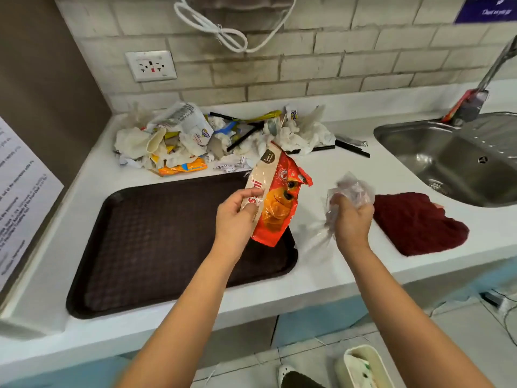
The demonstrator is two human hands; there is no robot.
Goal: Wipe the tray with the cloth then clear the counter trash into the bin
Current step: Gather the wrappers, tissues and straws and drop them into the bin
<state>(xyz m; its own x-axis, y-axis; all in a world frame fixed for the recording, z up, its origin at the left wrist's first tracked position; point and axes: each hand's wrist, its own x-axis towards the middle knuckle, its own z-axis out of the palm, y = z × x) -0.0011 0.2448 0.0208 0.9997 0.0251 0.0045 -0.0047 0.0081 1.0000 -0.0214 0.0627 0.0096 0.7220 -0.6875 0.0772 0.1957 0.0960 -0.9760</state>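
Fingers of left hand [233, 219] clamped on red snack wrapper [277, 200], right hand [353, 222] fingers on crumpled clear plastic [351, 191], above tray [156, 242].

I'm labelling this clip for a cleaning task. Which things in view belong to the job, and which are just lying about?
Belongs to the job:
brown tray
dark red cloth
trash pile
red snack wrapper in the left hand
clear plastic wrap in the right hand
bin on the floor

Just lying about:
sink
wall socket
printed notice
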